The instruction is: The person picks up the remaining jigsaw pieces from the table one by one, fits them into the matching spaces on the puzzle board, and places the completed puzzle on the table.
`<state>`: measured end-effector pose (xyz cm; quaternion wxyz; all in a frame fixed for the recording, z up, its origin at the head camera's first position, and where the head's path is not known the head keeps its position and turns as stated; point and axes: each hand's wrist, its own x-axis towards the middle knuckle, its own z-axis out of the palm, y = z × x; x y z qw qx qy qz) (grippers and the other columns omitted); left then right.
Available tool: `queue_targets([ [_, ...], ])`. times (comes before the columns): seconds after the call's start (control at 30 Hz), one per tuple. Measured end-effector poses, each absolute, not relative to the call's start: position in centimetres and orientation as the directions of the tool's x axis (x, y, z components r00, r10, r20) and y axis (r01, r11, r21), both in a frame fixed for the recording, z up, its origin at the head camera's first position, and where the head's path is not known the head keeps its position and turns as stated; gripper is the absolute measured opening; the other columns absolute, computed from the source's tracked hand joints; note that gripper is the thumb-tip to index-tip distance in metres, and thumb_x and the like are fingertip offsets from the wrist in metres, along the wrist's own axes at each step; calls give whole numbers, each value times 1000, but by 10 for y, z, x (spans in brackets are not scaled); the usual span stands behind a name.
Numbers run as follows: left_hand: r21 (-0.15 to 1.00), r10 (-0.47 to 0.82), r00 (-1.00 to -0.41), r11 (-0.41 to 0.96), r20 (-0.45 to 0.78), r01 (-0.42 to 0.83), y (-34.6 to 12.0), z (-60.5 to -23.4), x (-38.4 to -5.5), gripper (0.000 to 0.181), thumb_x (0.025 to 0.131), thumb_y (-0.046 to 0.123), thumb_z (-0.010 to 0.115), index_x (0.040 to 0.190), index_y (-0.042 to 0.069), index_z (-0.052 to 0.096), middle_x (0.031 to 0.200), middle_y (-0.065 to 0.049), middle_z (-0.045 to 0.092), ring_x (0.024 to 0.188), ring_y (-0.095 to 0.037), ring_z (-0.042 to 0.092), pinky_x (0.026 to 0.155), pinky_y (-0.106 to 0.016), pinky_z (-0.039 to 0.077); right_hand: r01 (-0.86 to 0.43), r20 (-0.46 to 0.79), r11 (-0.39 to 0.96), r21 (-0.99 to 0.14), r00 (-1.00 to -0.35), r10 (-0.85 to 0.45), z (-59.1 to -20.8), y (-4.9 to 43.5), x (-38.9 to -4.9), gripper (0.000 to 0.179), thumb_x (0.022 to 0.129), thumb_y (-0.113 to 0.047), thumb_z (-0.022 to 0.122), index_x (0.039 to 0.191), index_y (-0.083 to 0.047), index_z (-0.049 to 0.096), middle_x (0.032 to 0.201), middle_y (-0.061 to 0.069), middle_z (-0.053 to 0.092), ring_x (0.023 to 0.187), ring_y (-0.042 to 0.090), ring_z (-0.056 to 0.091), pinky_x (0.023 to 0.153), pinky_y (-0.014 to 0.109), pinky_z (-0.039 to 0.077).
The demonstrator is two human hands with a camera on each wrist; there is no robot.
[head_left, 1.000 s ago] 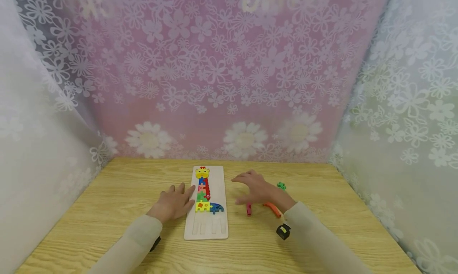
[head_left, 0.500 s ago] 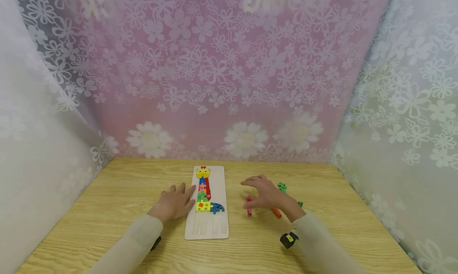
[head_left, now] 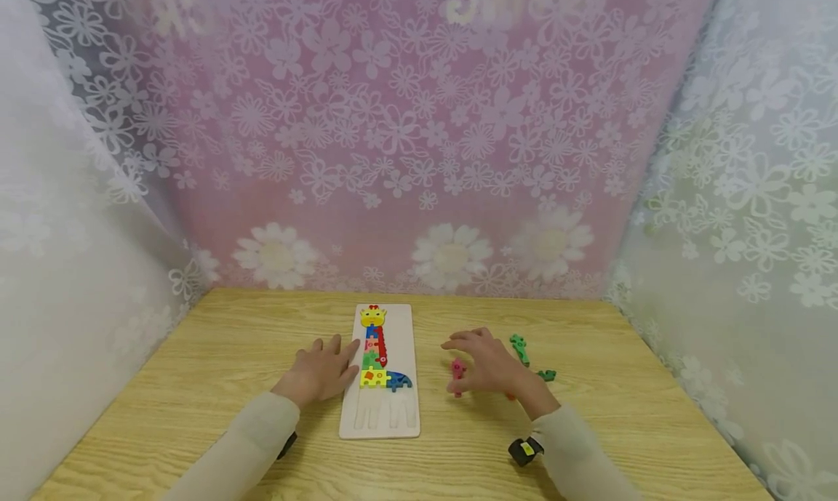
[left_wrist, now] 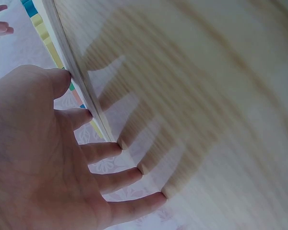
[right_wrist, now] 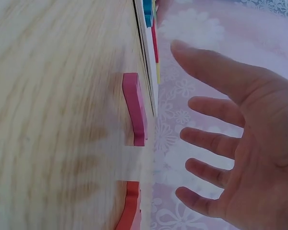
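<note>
A pale wooden puzzle board (head_left: 409,348) carries a giraffe of colourful interlocking pieces, from a yellow head (head_left: 373,316) down to a blue piece (head_left: 398,380); bare leg-shaped recesses show below. My left hand (head_left: 317,376) lies with fingers spread at the board's left side, thumb and index fingertips at its edge. Over the loose pieces on the right hovers my right hand (head_left: 491,366), fingers apart and holding nothing. Closest to it is a pink puzzle piece (right_wrist: 134,108), lying on the table below the thumb. An orange piece (right_wrist: 129,208) is mostly hidden under this hand in the head view.
Beyond the right hand lie a long green piece (head_left: 520,349) and a small dark green piece (head_left: 546,375). The wood-grain table (head_left: 262,465) meets flowered curtains at the back and sides. A black wrist camera (head_left: 524,451) hangs under the right wrist.
My right hand has moved right, away from the board, and lower over the pink piece. The dark green piece has come into view while the orange one became more covered. The left hand stays put.
</note>
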<state>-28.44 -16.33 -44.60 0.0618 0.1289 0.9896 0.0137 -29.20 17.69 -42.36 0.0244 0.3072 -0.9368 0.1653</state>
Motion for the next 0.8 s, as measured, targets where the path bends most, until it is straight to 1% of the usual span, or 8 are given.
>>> queue_targets([
  [0.13, 46, 254, -960, 967, -119, 250, -163, -446, -283, 61, 108, 50, 41, 162, 22, 35, 165, -21, 36, 145, -52, 40, 108, -73, 40, -576, 139, 756, -312, -815, -563, -426, 179, -292, 68, 77, -39, 91, 136, -13, 67, 145, 17, 59, 128, 43, 49, 95, 68, 44],
  [0.27, 54, 258, -959, 966, -114, 254, -162, -444, -281, 60, 109, 48, 42, 162, 21, 36, 164, -21, 37, 145, -52, 41, 108, -74, 39, -544, 100, 766, -342, -832, -546, -431, 182, -295, 66, 75, -37, 93, 133, -15, 70, 142, 16, 60, 125, 41, 49, 95, 67, 44],
  [0.43, 58, 254, -960, 967, -114, 249, -162, -444, -280, 60, 108, 48, 42, 162, 21, 37, 164, -21, 37, 144, -52, 41, 108, -74, 39, -503, 57, 798, -332, -855, -515, -440, 186, -299, 59, 74, -42, 92, 126, -20, 74, 135, 9, 64, 121, 33, 50, 94, 62, 45],
  [0.53, 61, 258, -959, 966, -116, 252, -162, -445, -280, 60, 109, 48, 42, 162, 21, 36, 165, -21, 37, 145, -52, 40, 108, -74, 39, -478, 46, 814, -330, -869, -492, -443, 186, -300, 57, 73, -44, 92, 123, -22, 75, 132, 6, 66, 120, 31, 50, 95, 61, 46],
  [0.67, 62, 265, -957, 964, -115, 259, -164, -444, -282, 60, 109, 48, 41, 163, 20, 35, 165, -21, 35, 145, -53, 40, 109, -74, 38, -464, 37, 826, -320, -877, -478, -443, 184, -299, 57, 73, -44, 92, 122, -22, 75, 130, 3, 66, 119, 29, 50, 96, 58, 47],
  [0.8, 61, 264, -957, 964, -117, 259, -164, -445, -283, 61, 109, 49, 40, 163, 21, 34, 166, -21, 35, 146, -52, 40, 109, -74, 38, -460, 34, 827, -325, -879, -475, -442, 181, -298, 57, 72, -41, 93, 122, -20, 76, 128, 3, 66, 117, 28, 50, 96, 57, 47],
])
